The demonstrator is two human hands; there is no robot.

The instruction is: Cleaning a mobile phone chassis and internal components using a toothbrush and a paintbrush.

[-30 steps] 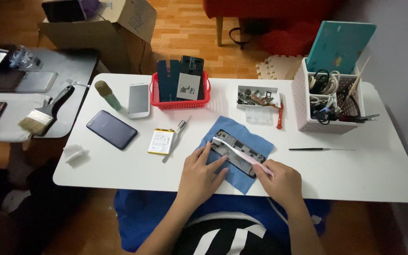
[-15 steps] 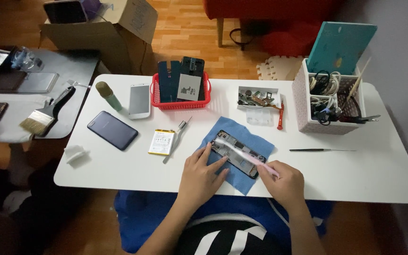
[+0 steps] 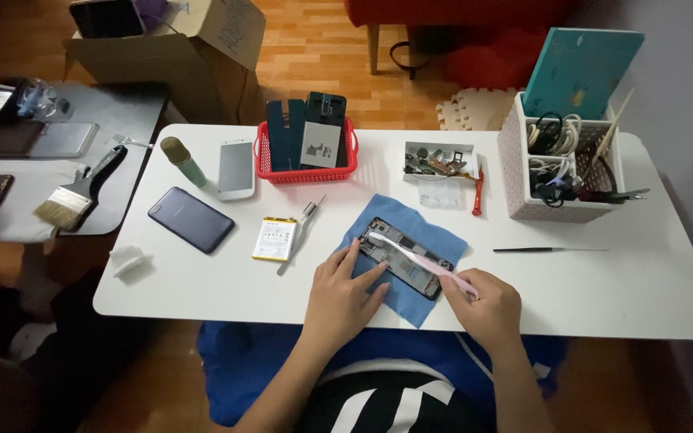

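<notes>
Brushing step: right hand [image 3: 487, 305] grips pale pink toothbrush [image 3: 419, 261], bristles on opened black phone chassis [image 3: 405, 257] lying on blue cloth [image 3: 435, 237], white tabletop [image 3: 603, 281]. Left hand [image 3: 342, 293] flat, steadying it. Next stroke needs light pressure.

Opened phone [image 3: 405, 258] lies on cloth [image 3: 435, 239], near-centre of table [image 3: 603, 281]. Left hand [image 3: 345, 295] on cloth's left part, right hand [image 3: 487, 306] at near-right w/ toothbrush [image 3: 419, 261] across phone. Battery [image 3: 274, 239] & tweezers [image 3: 300, 232] left of cloth. Basket [image 3: 306, 164] far-centre, parts tray [image 3: 440, 160] right of it, organiser [image 3: 559, 164] far right.
</notes>
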